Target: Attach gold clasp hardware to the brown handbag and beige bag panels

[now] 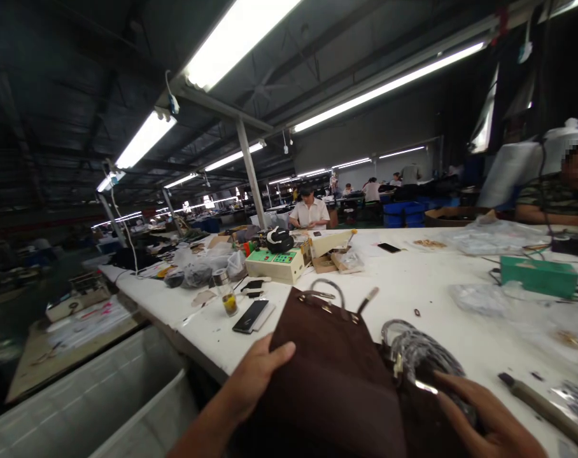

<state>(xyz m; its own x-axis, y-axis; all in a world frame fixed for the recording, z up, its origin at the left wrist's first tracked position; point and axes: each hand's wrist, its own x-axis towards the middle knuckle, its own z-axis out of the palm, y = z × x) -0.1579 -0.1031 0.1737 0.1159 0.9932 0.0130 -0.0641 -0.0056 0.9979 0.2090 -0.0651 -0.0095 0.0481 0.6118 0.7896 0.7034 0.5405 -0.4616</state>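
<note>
At the near edge of the white table (437, 280) we are holding a brown bag (331, 375), which is hanging partly over the edge toward us. Our left hand (255, 375) is clasping its left side, thumb on top and fingers hidden beneath. Our right hand (480, 413) is lying with stretched fingers on the darker right part, just beside the plastic-wrapped handle (417, 353); whether it is pinching anything, we cannot tell. We are judging that the bag could slide off toward the grey bin (102, 394) if the left clasp loosens, and that the wrapped handle could catch the long tool (542, 404) lying near on the right. The frame is cutting off the bag's bottom and part of our right hand, and the small metal fittings are looking too blurred to name.
</note>
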